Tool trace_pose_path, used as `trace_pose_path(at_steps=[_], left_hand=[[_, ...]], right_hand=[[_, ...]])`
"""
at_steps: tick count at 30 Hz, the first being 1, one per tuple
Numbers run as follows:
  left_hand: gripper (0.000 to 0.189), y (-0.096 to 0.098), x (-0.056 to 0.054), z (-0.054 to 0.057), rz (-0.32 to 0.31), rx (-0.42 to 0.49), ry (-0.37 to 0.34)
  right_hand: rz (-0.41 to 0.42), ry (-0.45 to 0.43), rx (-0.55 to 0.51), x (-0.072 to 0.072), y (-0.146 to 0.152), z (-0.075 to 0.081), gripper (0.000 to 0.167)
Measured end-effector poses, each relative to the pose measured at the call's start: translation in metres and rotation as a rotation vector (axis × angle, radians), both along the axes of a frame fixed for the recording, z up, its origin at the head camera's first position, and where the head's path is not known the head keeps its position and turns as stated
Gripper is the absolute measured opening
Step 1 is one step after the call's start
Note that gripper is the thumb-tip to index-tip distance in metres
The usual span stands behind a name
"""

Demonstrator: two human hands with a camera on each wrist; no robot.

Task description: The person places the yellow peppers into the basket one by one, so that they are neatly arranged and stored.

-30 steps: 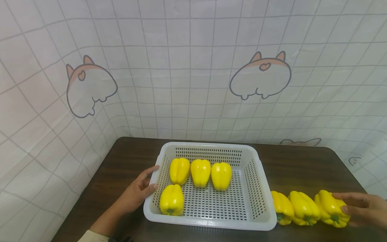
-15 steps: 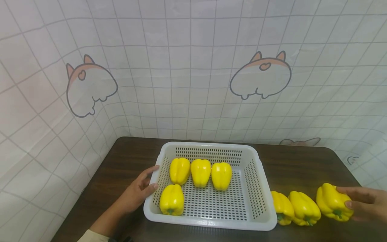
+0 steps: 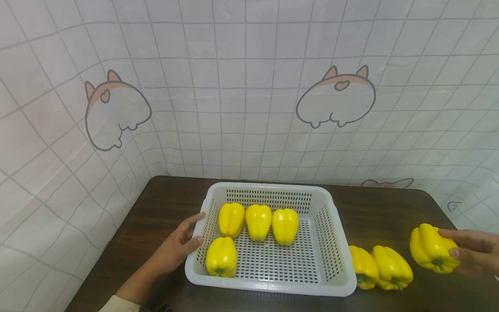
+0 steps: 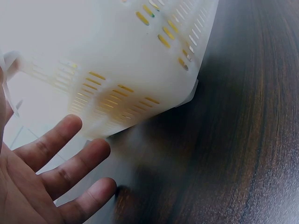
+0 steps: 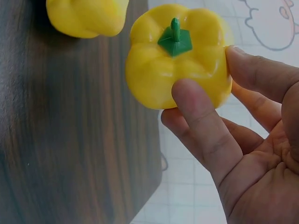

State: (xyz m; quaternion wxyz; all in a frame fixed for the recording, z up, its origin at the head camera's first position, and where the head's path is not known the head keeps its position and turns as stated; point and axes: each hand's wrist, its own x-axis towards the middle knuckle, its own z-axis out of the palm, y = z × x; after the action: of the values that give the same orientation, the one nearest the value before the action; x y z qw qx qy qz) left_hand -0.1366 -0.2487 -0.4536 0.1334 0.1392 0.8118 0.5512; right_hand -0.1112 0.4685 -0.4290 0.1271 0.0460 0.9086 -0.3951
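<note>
My right hand (image 3: 473, 251) holds a yellow bell pepper (image 3: 432, 248) above the table's right side. In the right wrist view the thumb and fingers are around this bell pepper (image 5: 173, 70), its green stem facing the camera. My left hand (image 3: 177, 247) rests thumb and index finger on the left rim of a white perforated plastic basket (image 3: 269, 287). Its other fingers (image 4: 70, 175) stand loosely extended beside the basket wall (image 4: 117, 60) in the left wrist view. Inside the basket several yellow bell peppers (image 3: 258, 222) form a back row of three, with another pepper (image 3: 221, 257) at front left.
Two more yellow bell peppers (image 3: 391, 267) lie side by side on the dark wood table (image 3: 374, 216), against the basket's right side. A white gridded curtain (image 3: 249, 108) with cartoon animals hangs behind and to the left of the table.
My right hand has lifted the bell pepper from beside the other two, raising it and moving it slightly right. My left hand and the basket have stayed in place.
</note>
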Motion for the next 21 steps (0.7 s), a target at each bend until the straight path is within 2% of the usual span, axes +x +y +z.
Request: trace_pose_path(at_steps=[2,7,11,15,21], left_hand=[[0.068,0.000,0.000,0.000,0.001,0.001,-0.003],[0.068,0.000,0.000,0.002,0.007,-0.008,-0.005],[0.067,0.000,0.001,0.001,0.010,-0.018,-0.002],[0.067,0.001,0.001,0.002,0.012,-0.019,-0.006],[0.067,0.001,0.002,0.003,0.009,-0.013,-0.006]], right_hand=[[0.019,0.032,0.045,0.000,-0.005,0.003,0.072],[0.065,0.071,0.070,0.000,-0.016,0.012,0.073],[0.106,0.122,0.044,0.003,-0.023,0.017,0.066],[0.113,0.165,-0.003,0.006,-0.032,0.020,0.057],[0.147,0.200,0.022,0.007,-0.050,0.034,0.056]])
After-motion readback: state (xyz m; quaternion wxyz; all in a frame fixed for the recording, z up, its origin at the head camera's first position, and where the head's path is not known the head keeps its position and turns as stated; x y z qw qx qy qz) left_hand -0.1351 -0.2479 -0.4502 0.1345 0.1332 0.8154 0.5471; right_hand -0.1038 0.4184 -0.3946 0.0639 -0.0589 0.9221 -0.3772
